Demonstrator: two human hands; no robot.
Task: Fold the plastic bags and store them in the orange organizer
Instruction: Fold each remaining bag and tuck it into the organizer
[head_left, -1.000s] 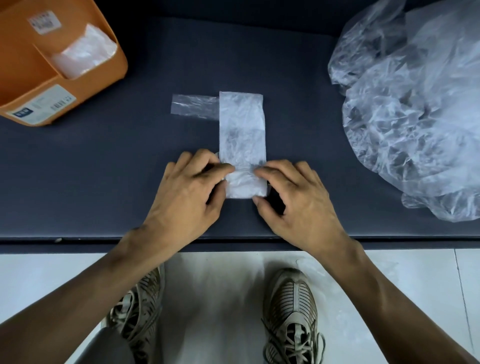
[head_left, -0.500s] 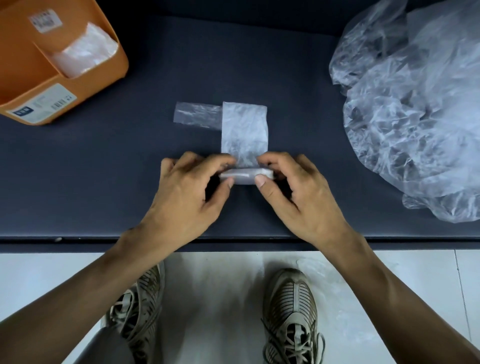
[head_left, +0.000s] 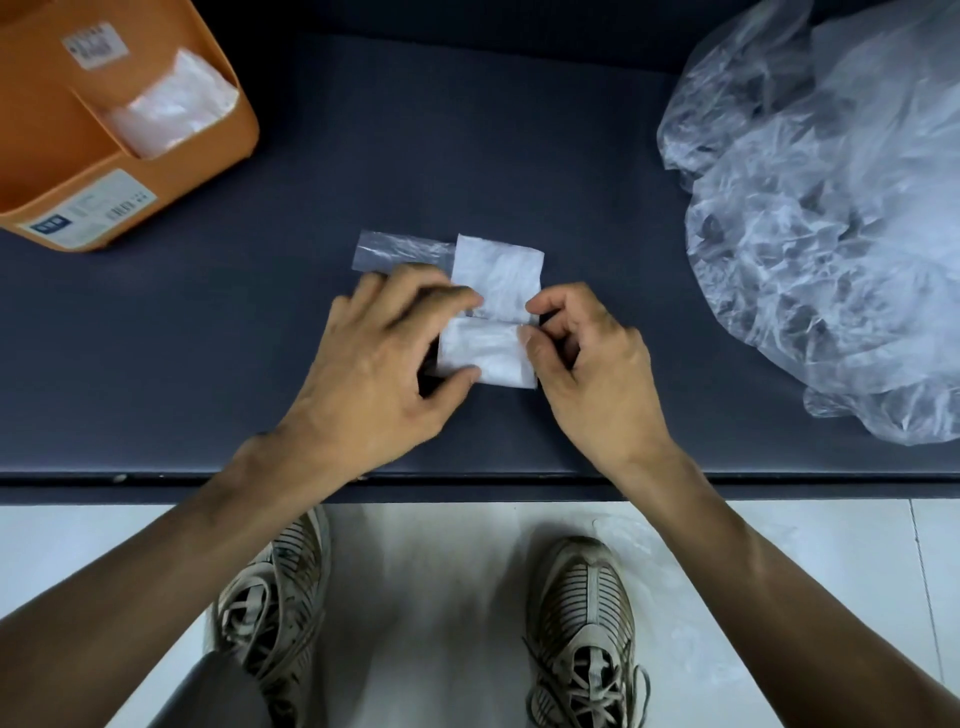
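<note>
A half-folded clear plastic bag lies as a narrow strip in the middle of the dark table, its near end rolled into a thick flat fold. My left hand pinches the fold's left edge between thumb and fingers. On the right edge, my right hand pinches it with curled fingers. A thin handle strip of the bag sticks out to the left. The orange organizer stands at the far left, with folded bags in its small pocket.
A big heap of loose crumpled plastic bags fills the right side of the dark table. The table's front edge runs just below my wrists. My shoes stand on a pale tiled floor beneath.
Both hands have rolled the bag's near end over away from me once more. The flat strip beyond the fold is shorter and the folded part thicker.
</note>
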